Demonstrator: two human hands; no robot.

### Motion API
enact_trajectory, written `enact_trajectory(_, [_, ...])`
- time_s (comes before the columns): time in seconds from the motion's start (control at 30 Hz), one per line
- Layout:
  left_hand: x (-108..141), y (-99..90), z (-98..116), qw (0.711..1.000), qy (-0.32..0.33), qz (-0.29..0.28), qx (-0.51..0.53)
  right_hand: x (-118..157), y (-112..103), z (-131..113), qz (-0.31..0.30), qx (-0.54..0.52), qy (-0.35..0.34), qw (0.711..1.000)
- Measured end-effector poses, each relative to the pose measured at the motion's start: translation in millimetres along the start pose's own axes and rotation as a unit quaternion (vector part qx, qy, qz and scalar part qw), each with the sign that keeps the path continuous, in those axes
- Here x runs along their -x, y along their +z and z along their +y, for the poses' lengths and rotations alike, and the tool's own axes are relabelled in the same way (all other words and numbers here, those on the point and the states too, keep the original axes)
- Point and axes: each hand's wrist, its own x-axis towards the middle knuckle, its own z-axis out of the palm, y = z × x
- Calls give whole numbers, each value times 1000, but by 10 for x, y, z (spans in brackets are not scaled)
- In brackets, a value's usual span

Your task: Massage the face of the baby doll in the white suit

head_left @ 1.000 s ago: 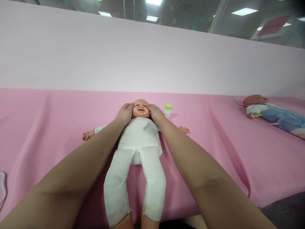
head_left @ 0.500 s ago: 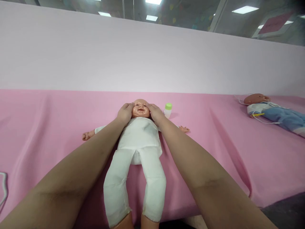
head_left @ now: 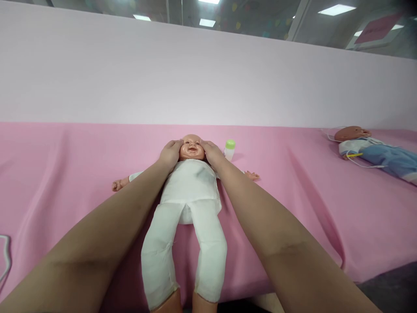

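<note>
Cupping the head of a smiling plastic doll with a white cloth body (head_left: 191,180), we are laying our bare left hand (head_left: 170,155) against one side of it and our bare right hand (head_left: 212,154) against the other. Our fingers are lying open and extended along the sides of the head rather than curling into fists; the lower parts are hiding, so we cannot tell how hard they are pressing. The doll is lying face up on a smooth pink cloth (head_left: 74,152), its head pointing away from us, its arms spreading and its legs reaching toward us.

As we are judging it, contact on both sides is done, and letting go is not yet done; how much handling is remaining, we cannot tell.

Just right of the doll's head, a small white bottle with a lime-green cap (head_left: 230,151) is standing close to our right hand, leaving little room there. Beyond the head, a plain white partition (head_left: 195,78) is rising and limiting reach. Cloth is stretching farther to the doll's left and right, giving us more sideways room. Well to the doll's right, a second doll in blue and white clothing (head_left: 381,152) is lying with a thin white cord (head_left: 365,165). The cloth's near edge is running by the doll's lower legs, so we are having less room toward ourselves.
</note>
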Motion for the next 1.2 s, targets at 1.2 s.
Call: enact_trajectory(1.2, [-160, -42, -167, 999, 27, 0, -42, -64, 24, 46, -23, -13, -6, 1000])
